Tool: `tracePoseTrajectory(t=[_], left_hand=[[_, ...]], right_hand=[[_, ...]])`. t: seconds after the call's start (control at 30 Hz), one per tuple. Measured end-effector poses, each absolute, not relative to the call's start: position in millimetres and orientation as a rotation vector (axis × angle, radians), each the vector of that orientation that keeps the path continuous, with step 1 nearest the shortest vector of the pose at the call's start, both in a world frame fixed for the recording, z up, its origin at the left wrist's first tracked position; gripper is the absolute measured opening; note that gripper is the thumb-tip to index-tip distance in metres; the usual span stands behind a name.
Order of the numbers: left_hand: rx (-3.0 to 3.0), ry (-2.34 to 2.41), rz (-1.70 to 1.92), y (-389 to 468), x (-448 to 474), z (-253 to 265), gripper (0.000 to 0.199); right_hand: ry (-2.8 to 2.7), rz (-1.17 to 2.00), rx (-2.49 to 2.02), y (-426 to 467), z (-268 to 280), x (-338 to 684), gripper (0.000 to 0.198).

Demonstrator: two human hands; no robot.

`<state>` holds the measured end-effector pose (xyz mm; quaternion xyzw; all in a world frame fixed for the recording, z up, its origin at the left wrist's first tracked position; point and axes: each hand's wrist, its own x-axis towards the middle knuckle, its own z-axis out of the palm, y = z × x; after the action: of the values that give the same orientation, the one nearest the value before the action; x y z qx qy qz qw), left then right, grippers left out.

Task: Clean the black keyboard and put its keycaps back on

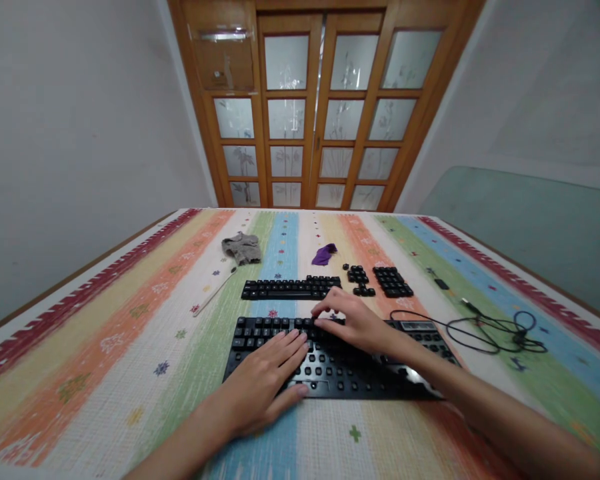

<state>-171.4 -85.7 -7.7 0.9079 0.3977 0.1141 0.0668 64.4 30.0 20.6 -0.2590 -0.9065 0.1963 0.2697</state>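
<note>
The keyboard lies lower centre in the frame, under both hands. The left hand rests, fingers extended, over its left part; the right hand curls at its top row, whether gripping a key I cannot tell.

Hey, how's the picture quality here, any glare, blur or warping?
Head view: wooden doors flare wider toward the top; head view: glare whitens a patch of the keyboard beside the right forearm; head view: lettering on the rightmost loose keycaps looks too soft to read.
</note>
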Motion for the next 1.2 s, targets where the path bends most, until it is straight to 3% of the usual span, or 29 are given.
tracePoseTrajectory(t=[0.17, 0.83, 1.2], left_hand=[[2.738, 1.207, 0.292, -84, -172, -4, 0.054], [2.877, 1.237, 0.292, -79, -159, 2, 0.056], [2.933, 1.241, 0.373, -77, -157, -9, 0.056]], right_hand=[[-2.489, 0.576, -0.7, -3, 6, 77, 0.01], [-2.497, -0.066, -0.498, -13, -5, 65, 0.025], [-2.592, -0.134, -0.507, -17, -8, 63, 0.027]])
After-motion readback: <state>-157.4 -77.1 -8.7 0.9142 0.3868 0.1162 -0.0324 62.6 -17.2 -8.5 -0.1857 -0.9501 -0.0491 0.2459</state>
